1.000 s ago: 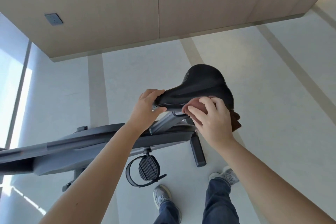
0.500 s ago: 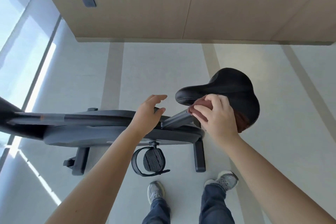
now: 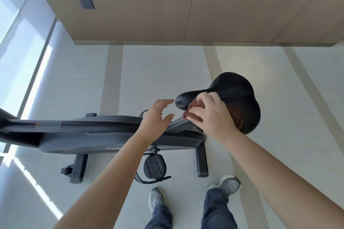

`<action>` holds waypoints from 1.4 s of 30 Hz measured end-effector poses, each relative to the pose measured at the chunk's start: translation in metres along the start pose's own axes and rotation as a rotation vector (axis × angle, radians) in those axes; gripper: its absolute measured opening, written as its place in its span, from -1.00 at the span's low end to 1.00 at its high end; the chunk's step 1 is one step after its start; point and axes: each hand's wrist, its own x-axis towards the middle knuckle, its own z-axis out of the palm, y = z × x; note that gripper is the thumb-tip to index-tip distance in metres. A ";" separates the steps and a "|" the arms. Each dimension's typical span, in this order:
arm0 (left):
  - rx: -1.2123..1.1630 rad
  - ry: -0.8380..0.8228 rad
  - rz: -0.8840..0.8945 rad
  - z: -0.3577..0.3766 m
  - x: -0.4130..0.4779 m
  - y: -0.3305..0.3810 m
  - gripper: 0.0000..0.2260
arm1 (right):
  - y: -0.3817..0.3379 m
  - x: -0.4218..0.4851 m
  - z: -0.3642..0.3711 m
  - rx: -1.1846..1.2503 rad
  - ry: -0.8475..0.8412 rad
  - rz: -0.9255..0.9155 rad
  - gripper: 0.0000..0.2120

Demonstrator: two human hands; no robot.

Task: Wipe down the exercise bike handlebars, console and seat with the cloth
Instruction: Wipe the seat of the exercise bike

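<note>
The black bike seat (image 3: 232, 91) stands at centre right, its narrow nose pointing left. My right hand (image 3: 212, 115) presses a reddish-brown cloth (image 3: 197, 106) against the near side of the seat's nose; more cloth shows under the seat's near edge. My left hand (image 3: 156, 117) hovers just left of the nose with fingers spread, touching nothing. The dark grey bike body (image 3: 104, 135) stretches left from under the seat. Handlebars and console are out of sight.
A pedal with strap (image 3: 154, 168) hangs below the bike body. Two floor stabiliser feet (image 3: 202, 161) rest on the pale floor. My shoes (image 3: 157, 199) stand just in front. A wood-panelled wall (image 3: 167, 5) with an outlet lies beyond; window light falls at left.
My left hand has let go of the seat nose and pulled back to the left, fingers apart. My right hand keeps the cloth on the seat's near side. The view has shifted.
</note>
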 end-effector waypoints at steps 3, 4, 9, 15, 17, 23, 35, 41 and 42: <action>0.057 -0.006 0.051 0.003 0.004 0.009 -0.59 | 0.005 0.001 -0.002 0.020 -0.017 -0.060 -0.80; 0.081 0.004 0.065 0.003 0.007 0.012 -0.57 | 0.013 -0.006 -0.006 -0.002 -0.027 -0.070 -0.79; 0.124 -0.001 0.119 0.012 0.013 0.029 -0.53 | 0.051 -0.064 -0.032 0.004 -0.010 0.029 -0.75; 0.230 -0.006 0.153 0.025 0.021 0.045 -0.52 | 0.022 -0.026 -0.012 -0.103 0.008 0.091 -0.81; 0.301 -0.027 0.161 0.026 0.026 0.048 -0.49 | 0.022 -0.028 -0.009 -0.151 0.002 0.007 -0.81; 0.396 -0.097 0.196 0.033 0.039 0.055 -0.44 | 0.049 -0.098 -0.023 -0.006 0.106 0.130 -0.83; 0.662 -0.277 0.236 0.073 0.070 0.095 -0.07 | 0.064 -0.078 -0.025 0.545 0.448 0.819 -0.84; 0.777 -0.349 0.163 0.085 0.078 0.112 0.16 | 0.108 -0.062 -0.022 0.873 0.456 0.963 -0.84; 0.770 -0.339 0.136 0.089 0.079 0.115 0.16 | 0.122 -0.053 -0.023 0.912 0.402 0.954 -0.85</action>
